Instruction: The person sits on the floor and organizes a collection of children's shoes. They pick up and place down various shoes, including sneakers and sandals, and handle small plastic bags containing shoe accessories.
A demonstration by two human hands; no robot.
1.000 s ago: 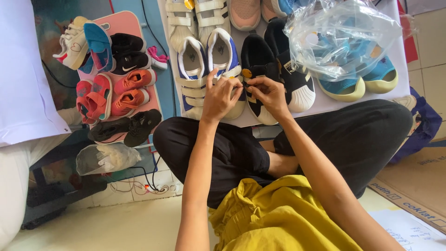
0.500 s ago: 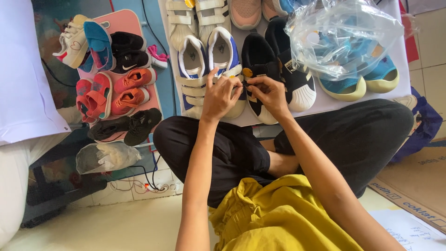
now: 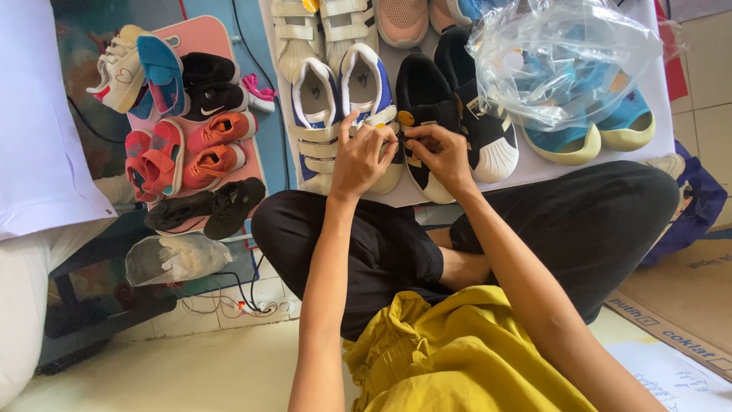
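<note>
Black with a white shell toe, the small sneaker (image 3: pixel 427 130) lies at upper centre of the frame, its long axis running top to bottom. Left hand (image 3: pixel 362 156) and right hand (image 3: pixel 442 152) pinch closed on a tiny item at its strap beside a round orange tag (image 3: pixel 406 118), unchanged from half a second ago. What they pinch is hidden by the fingers.

**Head camera: single downward view**

One head-worn camera looks steeply down from close range over the yellow fabric garment (image 3: pixel 465 358) and crossed legs. The left hand (image 3: pixel 362 156) and right hand (image 3: pixel 442 156) meet at upper centre; rows of small shoes lie beyond them.
</note>
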